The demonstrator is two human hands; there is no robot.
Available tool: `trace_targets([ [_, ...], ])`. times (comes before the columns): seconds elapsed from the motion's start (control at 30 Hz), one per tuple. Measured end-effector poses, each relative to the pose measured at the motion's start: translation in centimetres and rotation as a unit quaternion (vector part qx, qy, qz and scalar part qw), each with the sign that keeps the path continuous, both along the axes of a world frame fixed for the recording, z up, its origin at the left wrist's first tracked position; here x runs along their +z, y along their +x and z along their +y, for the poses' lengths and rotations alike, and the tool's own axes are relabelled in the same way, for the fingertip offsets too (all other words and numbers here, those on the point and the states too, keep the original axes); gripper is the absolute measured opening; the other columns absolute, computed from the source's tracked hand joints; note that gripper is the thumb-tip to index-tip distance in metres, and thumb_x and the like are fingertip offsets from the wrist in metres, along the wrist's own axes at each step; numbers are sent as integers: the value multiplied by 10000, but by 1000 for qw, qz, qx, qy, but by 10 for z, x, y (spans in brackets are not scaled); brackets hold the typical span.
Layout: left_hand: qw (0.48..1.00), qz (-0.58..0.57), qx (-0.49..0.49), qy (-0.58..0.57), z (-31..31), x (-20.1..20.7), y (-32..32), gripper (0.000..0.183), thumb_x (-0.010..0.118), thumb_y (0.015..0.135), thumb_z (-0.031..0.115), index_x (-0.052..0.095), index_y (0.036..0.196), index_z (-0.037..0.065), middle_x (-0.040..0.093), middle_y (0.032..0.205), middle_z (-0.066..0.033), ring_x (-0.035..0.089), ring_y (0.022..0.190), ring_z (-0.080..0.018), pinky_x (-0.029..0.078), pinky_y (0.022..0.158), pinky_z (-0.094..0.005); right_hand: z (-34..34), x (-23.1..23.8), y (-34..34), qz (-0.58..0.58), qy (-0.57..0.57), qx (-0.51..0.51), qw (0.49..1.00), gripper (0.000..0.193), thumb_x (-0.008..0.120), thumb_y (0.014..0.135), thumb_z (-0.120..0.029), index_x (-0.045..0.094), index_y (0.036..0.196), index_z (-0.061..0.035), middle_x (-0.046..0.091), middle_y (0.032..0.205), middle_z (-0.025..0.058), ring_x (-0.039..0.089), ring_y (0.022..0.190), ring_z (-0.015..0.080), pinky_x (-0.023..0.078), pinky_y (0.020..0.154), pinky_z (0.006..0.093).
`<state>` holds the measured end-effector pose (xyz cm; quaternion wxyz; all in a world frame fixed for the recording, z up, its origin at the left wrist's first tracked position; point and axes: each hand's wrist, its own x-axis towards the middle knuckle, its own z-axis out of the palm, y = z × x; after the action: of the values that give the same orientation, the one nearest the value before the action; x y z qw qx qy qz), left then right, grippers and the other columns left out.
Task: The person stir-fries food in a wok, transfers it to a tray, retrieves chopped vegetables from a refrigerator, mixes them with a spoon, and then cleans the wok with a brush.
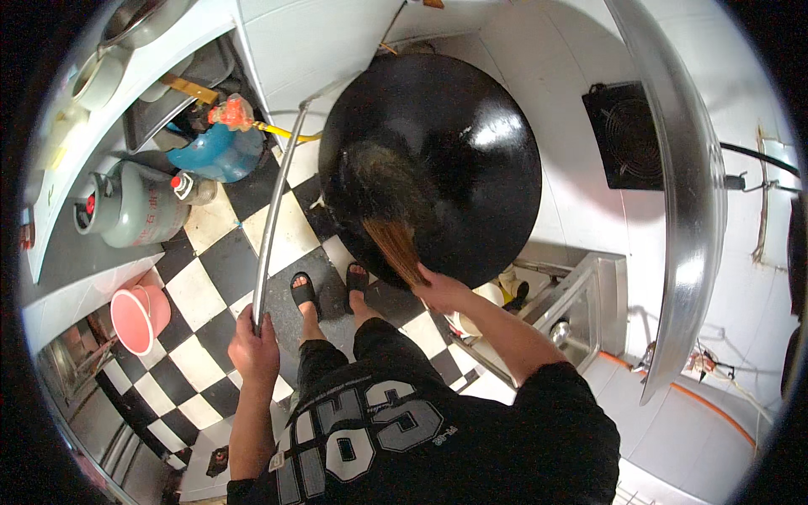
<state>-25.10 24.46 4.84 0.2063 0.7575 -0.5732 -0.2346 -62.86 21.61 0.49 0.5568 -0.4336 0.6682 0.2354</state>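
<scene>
A large black wok (480, 185) fills the upper middle of the head view, with glossy highlights on its right side. My right hand (442, 290) is closed round the narrow end of a brown bamboo wok brush (391, 244). The brush's splayed bristles reach into the wok's near left part, where a brownish blurred patch shows. To the left, my left hand (253, 341) wraps round the near end of a long metal bar (276, 210). This bar runs away from me and bends toward the wok's far left side; how it joins anything there is hidden.
At left stand a grey gas cylinder (143, 204), a blue cylinder (220, 153) with a yellow hose, and a pink bucket (141, 316) on the checkered floor (195, 290). A metal sink (581, 303) lies right. Above it hangs a curved metal sheet (686, 202).
</scene>
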Motion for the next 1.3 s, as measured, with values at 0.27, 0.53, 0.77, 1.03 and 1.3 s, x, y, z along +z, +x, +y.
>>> trace_targets([
  [0.27, 999, -5, -10, 31, -3, 0, -15, 270, 647, 856, 159, 601, 1082, 17, 654, 760, -168, 663, 664, -312, 512, 605, -380, 15, -37, -201, 436, -34, 141, 888, 708, 396, 966, -408, -9, 1520, -232, 668, 1049, 164, 663, 859, 312, 516, 736, 441],
  [0.53, 998, -18, 15, 60, 7, 17, -28, 283, 661, 851, 171, 607, 1080, 14, 660, 767, -181, 666, 664, -320, 516, 614, -395, -155, -106, -204, 382, -199, 108, 896, 746, 454, 914, -336, 51, 1520, -169, 664, 1056, 201, 667, 912, 339, 532, 773, 459],
  [0.77, 999, -2, 10, 51, 12, 19, -11, 302, 658, 845, 211, 597, 1080, 32, 659, 762, -200, 662, 683, -363, 524, 626, -429, -40, -67, -129, 232, -87, 168, 954, 728, 457, 929, -393, 124, 1504, -96, 618, 1100, 182, 610, 957, 298, 484, 815, 407],
  [1.03, 999, -8, -9, 53, 19, 31, -8, 315, 655, 843, 254, 601, 1072, 45, 662, 761, -192, 664, 701, -364, 523, 642, -436, -108, -139, -50, 151, -175, 29, 973, 732, 440, 953, -443, 78, 1523, -161, 651, 831, 136, 606, 637, 227, 513, 583, 360],
  [1.3, 993, -3, -93, 74, 24, 41, 5, 316, 630, 852, 274, 607, 1070, 47, 667, 798, -198, 656, 740, -394, 519, 680, -467, -66, -81, -111, 218, -303, -45, 927, 668, 458, 939, -419, 193, 1509, -190, 654, 811, 120, 612, 621, 209, 515, 607, 343],
])
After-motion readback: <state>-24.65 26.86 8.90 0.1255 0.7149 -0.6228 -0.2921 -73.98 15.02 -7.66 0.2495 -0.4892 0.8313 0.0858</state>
